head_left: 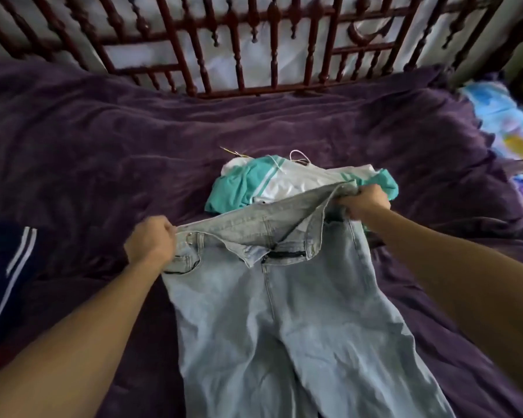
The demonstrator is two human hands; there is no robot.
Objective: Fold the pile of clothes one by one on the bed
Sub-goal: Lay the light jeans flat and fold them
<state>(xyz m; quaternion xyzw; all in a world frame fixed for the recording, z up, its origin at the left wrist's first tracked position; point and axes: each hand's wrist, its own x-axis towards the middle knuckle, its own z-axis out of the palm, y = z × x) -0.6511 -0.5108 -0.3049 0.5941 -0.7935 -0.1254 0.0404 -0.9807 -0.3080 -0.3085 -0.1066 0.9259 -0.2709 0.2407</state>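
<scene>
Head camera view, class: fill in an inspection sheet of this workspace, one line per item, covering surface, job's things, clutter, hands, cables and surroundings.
Surface: purple bedspread, rumpled.
Job's things: light blue jeans spread out, waistband lifted, fly open; teal and white garment bunched behind them.
Clutter: dark garment with white stripes at the left edge; colourful cloth at the right.
Hands: left hand and right hand each grip a waistband end.
Cables: nothing seen.
Surroundings: dark red wooden headboard with turned spindles.
</scene>
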